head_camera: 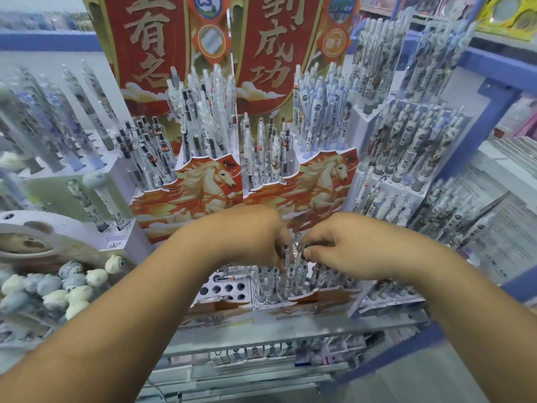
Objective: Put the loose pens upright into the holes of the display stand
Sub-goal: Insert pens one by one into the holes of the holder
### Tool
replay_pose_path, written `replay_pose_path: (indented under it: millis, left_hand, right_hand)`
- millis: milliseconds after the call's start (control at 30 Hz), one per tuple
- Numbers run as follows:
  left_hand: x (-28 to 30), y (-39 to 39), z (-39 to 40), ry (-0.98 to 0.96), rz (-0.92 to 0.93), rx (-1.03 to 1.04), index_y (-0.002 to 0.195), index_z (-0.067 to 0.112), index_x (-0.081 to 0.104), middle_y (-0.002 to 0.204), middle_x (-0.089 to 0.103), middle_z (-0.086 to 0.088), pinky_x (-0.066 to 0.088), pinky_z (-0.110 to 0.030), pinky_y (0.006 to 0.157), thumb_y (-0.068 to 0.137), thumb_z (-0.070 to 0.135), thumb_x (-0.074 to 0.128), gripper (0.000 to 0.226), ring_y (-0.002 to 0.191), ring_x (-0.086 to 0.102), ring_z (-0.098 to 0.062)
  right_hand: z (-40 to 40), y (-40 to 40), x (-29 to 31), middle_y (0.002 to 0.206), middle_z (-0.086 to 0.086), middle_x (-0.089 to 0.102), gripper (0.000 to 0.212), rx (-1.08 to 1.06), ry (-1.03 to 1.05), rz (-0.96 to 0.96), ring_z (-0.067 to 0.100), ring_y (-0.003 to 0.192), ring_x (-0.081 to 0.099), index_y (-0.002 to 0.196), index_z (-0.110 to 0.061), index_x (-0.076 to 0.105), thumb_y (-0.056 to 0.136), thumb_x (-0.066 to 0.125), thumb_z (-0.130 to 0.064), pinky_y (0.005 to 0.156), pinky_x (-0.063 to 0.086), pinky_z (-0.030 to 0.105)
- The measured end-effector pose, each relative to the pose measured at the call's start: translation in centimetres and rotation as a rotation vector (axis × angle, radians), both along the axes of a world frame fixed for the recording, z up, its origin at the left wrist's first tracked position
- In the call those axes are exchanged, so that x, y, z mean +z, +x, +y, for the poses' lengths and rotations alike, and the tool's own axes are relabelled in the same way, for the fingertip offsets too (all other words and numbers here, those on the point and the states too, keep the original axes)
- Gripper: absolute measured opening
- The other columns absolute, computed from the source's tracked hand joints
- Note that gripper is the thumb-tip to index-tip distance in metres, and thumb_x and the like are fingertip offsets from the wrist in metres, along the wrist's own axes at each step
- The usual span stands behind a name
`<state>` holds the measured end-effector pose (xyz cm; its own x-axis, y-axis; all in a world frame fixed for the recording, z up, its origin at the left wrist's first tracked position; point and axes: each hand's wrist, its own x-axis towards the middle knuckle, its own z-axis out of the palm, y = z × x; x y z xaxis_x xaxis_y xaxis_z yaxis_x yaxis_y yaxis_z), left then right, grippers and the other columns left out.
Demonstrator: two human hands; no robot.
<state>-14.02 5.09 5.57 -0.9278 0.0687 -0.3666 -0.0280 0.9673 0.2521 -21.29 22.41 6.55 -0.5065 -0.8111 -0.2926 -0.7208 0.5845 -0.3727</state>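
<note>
My left hand (pixel 247 237) and my right hand (pixel 343 248) meet over the lowest tier of the red horse-printed display stand (pixel 203 199). Between their fingertips are clear pens (pixel 290 257), held upright above a cluster of pens standing in the tier's right half (pixel 279 286). Both hands pinch these pens. The left half of the tier shows several bare round holes (pixel 229 289), and two loose pens (pixel 229 277) lie flat across them. Higher tiers of the stand are full of upright pens (pixel 203 112).
White stands packed with patterned pens rise on the right (pixel 406 146) and on the left (pixel 58 126). A bin of round animal-headed items (pixel 58 286) sits low left. Blue shelf frames (pixel 494 91) border the right. A grey shelf edge (pixel 276 330) runs below the stand.
</note>
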Motion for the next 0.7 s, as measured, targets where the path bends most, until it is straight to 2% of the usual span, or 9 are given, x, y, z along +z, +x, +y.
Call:
replay_pose_path:
  millis: [100, 200, 300, 367, 433, 467, 533, 600, 700]
  left_hand:
    - [-0.2, -0.3, 0.1, -0.023, -0.102, -0.021, 0.115, 0.040, 0.073, 0.103, 0.076, 0.016, 0.050, -0.023, 0.065, 0.088, 0.017, 0.063, 0.036, 0.091, 0.067, -0.013]
    - [0.4, 0.2, -0.5, 0.044, -0.106, -0.003, 0.129, 0.042, 0.063, 0.118, 0.069, 0.019, 0.046, -0.025, 0.083, 0.095, 0.030, 0.059, 0.037, 0.098, 0.061, -0.009]
    - [1.0, 2.4, -2.4, 0.317, 0.005, 0.140, 0.129, 0.048, 0.061, 0.117, 0.065, 0.036, 0.045, -0.025, 0.102, 0.098, 0.036, 0.057, 0.034, 0.110, 0.061, 0.004]
    - [0.1, 4.4, -3.8, 0.455, 0.168, 0.311, 0.116, 0.052, 0.066, 0.106, 0.071, 0.032, 0.054, -0.031, 0.094, 0.094, 0.041, 0.061, 0.026, 0.100, 0.068, 0.004]
    - [-1.8, 6.3, -4.9, 0.422, 0.271, 0.490, 0.099, 0.048, 0.071, 0.093, 0.074, 0.022, 0.062, -0.037, 0.074, 0.092, 0.039, 0.065, 0.013, 0.076, 0.070, -0.004]
    - [-3.0, 7.1, -5.2, 0.361, 0.282, 0.549, 0.092, 0.046, 0.071, 0.088, 0.073, 0.019, 0.062, -0.037, 0.070, 0.091, 0.037, 0.067, 0.009, 0.071, 0.069, -0.007]
    - [-5.4, 8.1, -5.9, 0.277, 0.254, 0.597, 0.085, 0.044, 0.067, 0.083, 0.071, 0.015, 0.061, -0.038, 0.072, 0.089, 0.033, 0.070, 0.012, 0.072, 0.069, -0.009]
    - [-6.9, 8.7, -5.9, 0.263, 0.229, 0.611, 0.087, 0.041, 0.063, 0.080, 0.070, 0.011, 0.059, -0.039, 0.076, 0.086, 0.031, 0.074, 0.016, 0.074, 0.067, -0.009]
    - [-8.3, 8.9, -5.6, 0.202, 0.299, 0.628, 0.088, 0.042, 0.054, 0.082, 0.065, 0.015, 0.057, -0.035, 0.071, 0.082, 0.038, 0.077, 0.024, 0.071, 0.063, -0.004]
  right_hand:
    - [0.0, 0.0, 0.0, 0.074, 0.017, 0.063, 0.036, 0.005, 0.019, 0.000, 0.019, 0.058, 0.048, 0.080, -0.008, 0.063, 0.100, 0.055, -0.036, 0.068, 0.053, 0.044]
    - [-0.3, 0.1, -0.1, 0.073, 0.012, 0.061, 0.034, 0.034, 0.074, -0.004, 0.019, 0.060, 0.049, 0.083, -0.010, 0.065, 0.102, 0.052, -0.036, 0.068, 0.053, 0.043]
    - [-0.4, 0.1, -0.1, 0.087, 0.010, 0.070, 0.032, 0.040, 0.129, -0.051, 0.019, 0.068, 0.059, 0.087, -0.016, 0.069, 0.104, 0.047, -0.032, 0.076, 0.054, 0.038]
    - [-0.5, 0.0, 0.3, 0.103, 0.010, 0.076, 0.033, 0.030, 0.147, -0.101, 0.025, 0.082, 0.069, 0.091, -0.023, 0.073, 0.105, 0.044, -0.031, 0.085, 0.057, 0.039]
    - [-1.0, -0.1, 0.8, 0.107, 0.007, 0.077, 0.031, -0.001, 0.118, -0.127, 0.031, 0.098, 0.072, 0.114, -0.025, 0.072, 0.106, 0.043, -0.029, 0.091, 0.058, 0.047]
    - [-1.4, -0.3, 1.0, 0.103, -0.001, 0.077, 0.031, -0.025, 0.088, -0.132, 0.027, 0.099, 0.073, 0.123, -0.027, 0.070, 0.107, 0.044, -0.027, 0.090, 0.058, 0.047]
    - [-2.6, -0.7, 1.4, 0.098, -0.016, 0.073, 0.030, -0.034, 0.053, -0.136, 0.010, 0.091, 0.073, 0.125, -0.028, 0.069, 0.106, 0.047, -0.023, 0.080, 0.061, 0.033]
    - [-4.2, -1.2, 1.4, 0.098, -0.020, 0.072, 0.026, 0.015, 0.071, -0.103, -0.001, 0.084, 0.068, 0.120, -0.029, 0.073, 0.103, 0.054, -0.024, 0.071, 0.054, 0.019]
    - [-6.4, -1.5, 0.3, 0.106, -0.019, 0.068, 0.023, 0.109, 0.167, 0.011, 0.006, 0.099, 0.065, 0.116, -0.032, 0.075, 0.096, 0.064, -0.029, 0.087, 0.053, 0.027]
